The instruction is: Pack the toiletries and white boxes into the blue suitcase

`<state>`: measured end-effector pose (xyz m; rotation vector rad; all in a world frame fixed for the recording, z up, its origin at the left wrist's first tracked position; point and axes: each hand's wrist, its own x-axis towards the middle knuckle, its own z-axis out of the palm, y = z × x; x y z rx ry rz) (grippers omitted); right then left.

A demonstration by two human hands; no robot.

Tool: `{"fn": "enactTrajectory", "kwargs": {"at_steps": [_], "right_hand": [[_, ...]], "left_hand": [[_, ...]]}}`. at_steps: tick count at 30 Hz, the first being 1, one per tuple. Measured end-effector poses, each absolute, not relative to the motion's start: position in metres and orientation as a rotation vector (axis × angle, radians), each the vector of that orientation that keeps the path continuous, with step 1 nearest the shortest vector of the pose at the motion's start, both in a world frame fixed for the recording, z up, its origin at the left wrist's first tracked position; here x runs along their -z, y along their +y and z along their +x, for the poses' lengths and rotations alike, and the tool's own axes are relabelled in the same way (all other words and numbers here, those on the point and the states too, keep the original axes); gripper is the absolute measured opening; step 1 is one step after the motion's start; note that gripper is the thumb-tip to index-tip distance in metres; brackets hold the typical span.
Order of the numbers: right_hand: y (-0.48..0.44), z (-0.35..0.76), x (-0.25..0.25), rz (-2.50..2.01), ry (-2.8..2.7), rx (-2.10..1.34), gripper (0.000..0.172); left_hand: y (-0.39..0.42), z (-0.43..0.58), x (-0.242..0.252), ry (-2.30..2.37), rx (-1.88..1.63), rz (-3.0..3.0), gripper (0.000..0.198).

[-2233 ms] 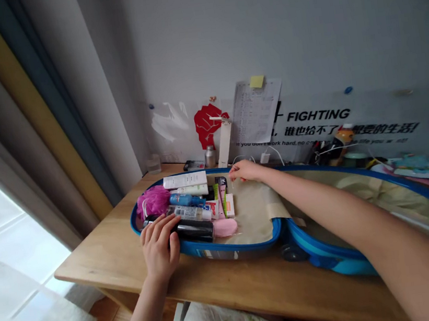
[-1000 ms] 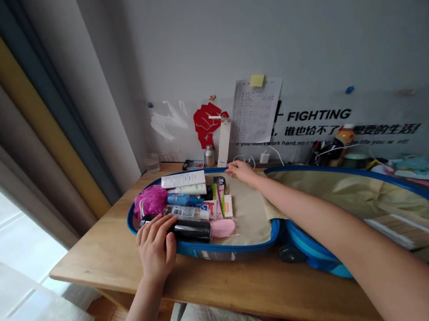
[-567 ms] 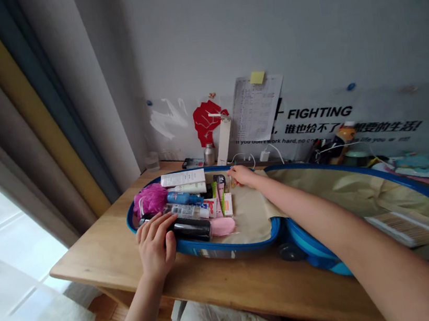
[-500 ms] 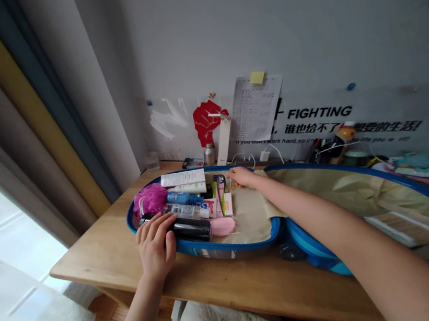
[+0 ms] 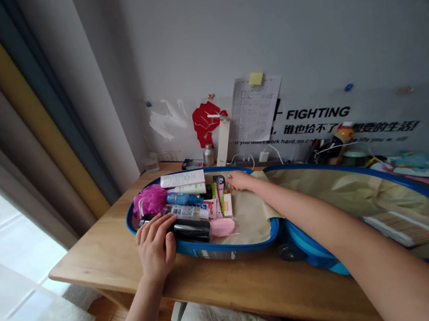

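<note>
Left hand: the left hand (image 5: 154, 247) lies flat with fingers spread over the near rim of the blue suitcase (image 5: 233, 243), its fingertips on the end of a black bottle (image 5: 190, 231); it grips nothing.
Suitcase: it lies open on the wooden desk (image 5: 104, 259), the left half near the desk's left end, the right half (image 5: 364, 188) running off toward the right edge of the view.
Packed so far: toiletries fill only the left part of the left half: the black bottle nearest, a pink soft item (image 5: 223, 226) just beside it, a clear bottle (image 5: 186, 212), a blue bottle (image 5: 180, 199), a pink bath pouf (image 5: 151, 200), small boxes and tubes (image 5: 220, 202), and two white tubes (image 5: 183, 179) at the far rim.
Left to do: by my judgement the packing is partway; the tan lining (image 5: 251, 213) to the right of the toiletries lies bare, and the right half holds only what looks like a flat striped item (image 5: 399, 228).
Right hand: the right hand (image 5: 239, 180) reaches across to the far rim, fingers curled down close together beside the small boxes; I cannot tell whether it pinches anything.
Far side: a small metal bottle (image 5: 209, 155), a tall white box (image 5: 223, 141), cables and a paper sheet (image 5: 255, 108) stand against the wall.
Hard to see: the right forearm covers the hinge area; the clutter at the far right is too blurred to name.
</note>
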<state>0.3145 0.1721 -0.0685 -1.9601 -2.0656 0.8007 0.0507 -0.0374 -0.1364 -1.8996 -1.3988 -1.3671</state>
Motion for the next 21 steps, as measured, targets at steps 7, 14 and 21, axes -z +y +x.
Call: {"fn": "enactTrajectory", "kwargs": {"at_steps": [7,14,21], "right_hand": [[0.172,0.315,0.063,-1.884,-1.963,-0.750,0.036],[0.174,0.322,0.045,-1.733,-1.801,-0.740,0.039],[0.172,0.324,0.041,-1.639,-1.798,-0.866,0.035]], "left_hand": [[-0.037,0.049,0.137,-1.377,1.382,-1.901,0.034],[-0.037,0.050,0.137,-1.407,1.393,-1.905,0.035],[-0.037,0.050,0.137,-1.409,1.381,-1.902,0.034]]}}
